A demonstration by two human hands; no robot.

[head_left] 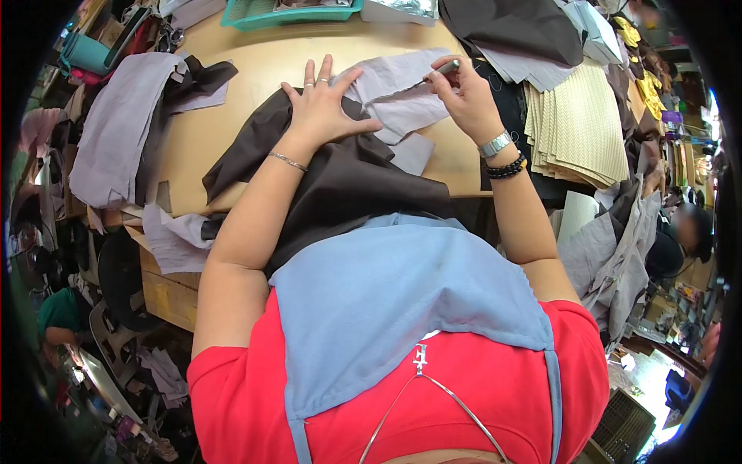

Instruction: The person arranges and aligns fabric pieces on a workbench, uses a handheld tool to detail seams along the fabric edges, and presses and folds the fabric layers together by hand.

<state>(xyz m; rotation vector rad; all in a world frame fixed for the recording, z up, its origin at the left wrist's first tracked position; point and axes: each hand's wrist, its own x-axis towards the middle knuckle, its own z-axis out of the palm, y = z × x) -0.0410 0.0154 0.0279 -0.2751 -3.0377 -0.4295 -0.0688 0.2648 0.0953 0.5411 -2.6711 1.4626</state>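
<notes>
Upper centre: left hand (pixel 323 108) spread on brown cloth (pixel 352 185), gripping nothing; right hand (pixel 470 97) pinches tool (pixel 447 68). Cloth overhanging tabletop (pixel 255 62) could drag grey pieces (pixel 394 76) askew.

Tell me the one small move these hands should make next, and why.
Probably bring the tip of the slim tool to the grey cloth: the right hand grips the tool with its tip pointing over that cloth, while the left hand lies spread beside it, over the dark material. Whether the tip already touches, I can't tell.
</notes>
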